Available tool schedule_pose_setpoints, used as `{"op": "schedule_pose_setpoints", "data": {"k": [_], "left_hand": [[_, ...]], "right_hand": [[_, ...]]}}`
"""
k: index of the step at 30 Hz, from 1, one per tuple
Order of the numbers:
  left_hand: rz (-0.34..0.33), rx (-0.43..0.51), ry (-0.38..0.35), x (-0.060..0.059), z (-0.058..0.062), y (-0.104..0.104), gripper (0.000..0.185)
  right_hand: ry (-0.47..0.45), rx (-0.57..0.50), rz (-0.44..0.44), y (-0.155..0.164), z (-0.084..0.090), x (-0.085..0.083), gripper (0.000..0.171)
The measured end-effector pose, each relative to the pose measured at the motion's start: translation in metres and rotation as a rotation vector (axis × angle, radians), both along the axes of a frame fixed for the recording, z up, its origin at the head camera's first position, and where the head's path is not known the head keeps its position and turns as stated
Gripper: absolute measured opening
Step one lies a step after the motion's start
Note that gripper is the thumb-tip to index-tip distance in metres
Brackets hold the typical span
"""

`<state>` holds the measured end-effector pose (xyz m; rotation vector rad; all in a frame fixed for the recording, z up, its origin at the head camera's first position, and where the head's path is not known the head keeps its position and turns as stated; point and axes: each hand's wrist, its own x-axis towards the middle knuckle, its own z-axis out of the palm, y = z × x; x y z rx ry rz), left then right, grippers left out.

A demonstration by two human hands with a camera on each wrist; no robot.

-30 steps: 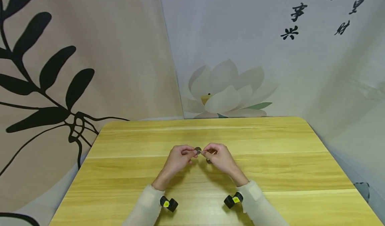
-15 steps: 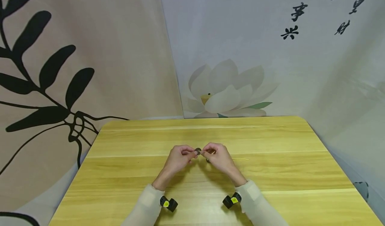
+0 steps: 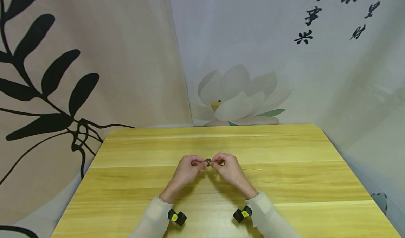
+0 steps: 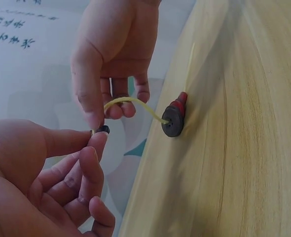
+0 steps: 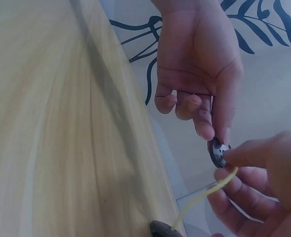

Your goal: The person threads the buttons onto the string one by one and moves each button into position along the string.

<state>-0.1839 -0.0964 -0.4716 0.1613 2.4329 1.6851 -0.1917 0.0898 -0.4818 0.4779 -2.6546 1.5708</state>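
- My left hand (image 3: 186, 170) pinches a small round dark button (image 3: 207, 162), thin and flat, above the middle of the wooden table (image 3: 126, 181).
- My right hand (image 3: 229, 169) pinches a soft yellow cord (image 4: 135, 104) at this button.
- The cord runs down to more stacked buttons (image 4: 175, 118) lying on the table; I cannot count them.
- The held button stands on edge; its holes are hard to see.

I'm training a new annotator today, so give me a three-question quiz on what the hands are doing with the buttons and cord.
1. True or false: the left hand pinches a dark button.
2. What colour is the cord that the right hand holds?
3. Where are the threaded buttons? A) on the table B) in the left palm

Key: 1 true; 2 yellow; 3 A
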Motion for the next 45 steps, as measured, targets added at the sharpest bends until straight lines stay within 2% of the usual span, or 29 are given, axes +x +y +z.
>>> {"op": "schedule_pose_setpoints", "data": {"k": [12, 22, 35, 45], "left_hand": [[0.01, 0.003, -0.009, 0.0, -0.0015, 0.0002, 0.014], [0.02, -0.001, -0.011, -0.0043, -0.0007, -0.0001, 0.014], [0.055, -0.039, 0.012, -0.0035, 0.0006, -0.0015, 0.014], [0.051, -0.03, 0.013, -0.0021, 0.0032, -0.0004, 0.014]], "right_hand": [[0.049, 0.009, 0.01, -0.0021, -0.003, 0.0006, 0.01], [0.092, 0.069, 0.064, -0.0028, -0.0017, 0.001, 0.041], [0.168, 0.128, 0.089, -0.0051, -0.0003, 0.0015, 0.038], [0.314, 0.199, 0.069, -0.0084, 0.0007, 0.0015, 0.035]]}}
